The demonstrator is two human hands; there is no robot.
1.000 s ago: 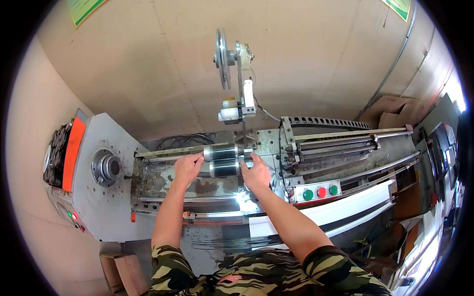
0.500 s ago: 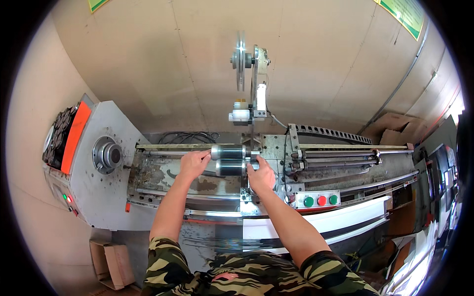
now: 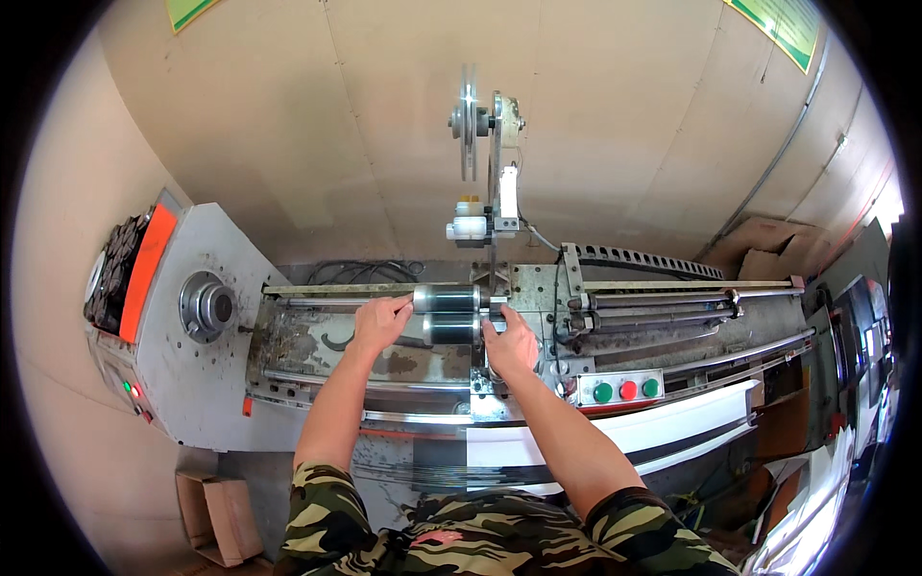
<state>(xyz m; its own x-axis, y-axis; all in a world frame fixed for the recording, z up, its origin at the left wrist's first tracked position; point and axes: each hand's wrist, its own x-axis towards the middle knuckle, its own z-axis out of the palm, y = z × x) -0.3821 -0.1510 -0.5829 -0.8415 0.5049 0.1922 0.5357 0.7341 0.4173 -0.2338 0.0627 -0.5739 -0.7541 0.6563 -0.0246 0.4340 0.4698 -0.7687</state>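
Observation:
Two dark, glossy cylinders with bright metal ends lie side by side across the carriage of a long machine, a far cylinder (image 3: 447,299) and a near cylinder (image 3: 451,329). At the left end of the far one is my left hand (image 3: 378,326), its fingers bent and closed against the metal rim. My right hand (image 3: 512,346) rests at the right side of the pair, fingers and thumb curled around a small metal part (image 3: 497,305) by the carriage plate. What lies inside that grip is mostly covered by the hand.
A grey headstock with a round spindle (image 3: 213,305) stands at the left. Right of my hands sits a box of green and red buttons (image 3: 619,387). Behind the cylinders rises an upright arm bearing a wheel (image 3: 468,123). A cardboard box (image 3: 226,518) stands low at left.

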